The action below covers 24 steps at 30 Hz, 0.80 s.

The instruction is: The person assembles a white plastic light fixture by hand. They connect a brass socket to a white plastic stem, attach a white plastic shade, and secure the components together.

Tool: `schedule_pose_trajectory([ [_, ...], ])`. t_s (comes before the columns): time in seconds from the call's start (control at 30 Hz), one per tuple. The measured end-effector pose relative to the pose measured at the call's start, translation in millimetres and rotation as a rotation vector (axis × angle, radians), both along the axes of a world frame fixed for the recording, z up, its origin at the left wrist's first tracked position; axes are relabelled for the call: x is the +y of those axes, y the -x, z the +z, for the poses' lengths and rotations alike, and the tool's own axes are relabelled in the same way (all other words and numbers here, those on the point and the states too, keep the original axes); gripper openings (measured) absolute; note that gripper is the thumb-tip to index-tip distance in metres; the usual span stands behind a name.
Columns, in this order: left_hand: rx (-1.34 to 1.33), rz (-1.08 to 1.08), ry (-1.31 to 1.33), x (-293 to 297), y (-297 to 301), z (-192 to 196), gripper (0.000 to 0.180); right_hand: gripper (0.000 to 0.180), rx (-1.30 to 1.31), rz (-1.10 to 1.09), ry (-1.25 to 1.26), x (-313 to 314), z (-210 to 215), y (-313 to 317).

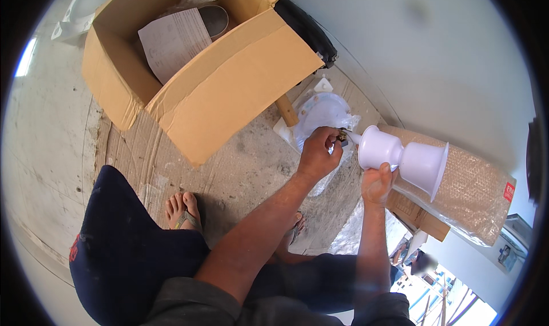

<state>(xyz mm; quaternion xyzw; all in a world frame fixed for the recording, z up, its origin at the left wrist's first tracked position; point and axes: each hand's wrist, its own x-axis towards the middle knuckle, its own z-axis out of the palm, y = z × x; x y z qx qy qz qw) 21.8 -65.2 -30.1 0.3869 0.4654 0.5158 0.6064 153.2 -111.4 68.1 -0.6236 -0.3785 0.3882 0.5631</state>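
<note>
My right hand [377, 183] is wrapped round the narrow waist of a white hourglass-shaped piece [424, 165] with flared ends. It is held sideways, its wider flare to the right. A pale pointed stem [354, 137] sticks out of its left end. At the tip of that stem, my left hand [320, 154] pinches a small brass-and-dark fitting [342, 137]. Fingers partly cover the fitting, so I cannot tell whether it is joined to the stem. Just beyond the left hand, a round white part in clear plastic wrap [323, 111] lies on the floor.
An open cardboard box [234, 80] stands at far left, with a printed sheet [174, 43] and a grey round object inside. A bubble-wrapped carton [463, 183] leans by the wall at right. Flattened cardboard [246, 148] covers the floor near my sandalled feet [184, 211].
</note>
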Motion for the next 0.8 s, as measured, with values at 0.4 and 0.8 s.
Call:
schedule_pose_trajectory([
  [0.4,0.062,-0.044,-0.026,1.8,4.0,1.9,0.017,0.081,-0.085,0.005,0.003,2.1,1.6,-1.8],
  [0.8,0.003,-0.115,0.029,1.1,8.0,-0.9,0.013,0.080,-0.030,0.007,0.015,3.9,5.8,5.4],
])
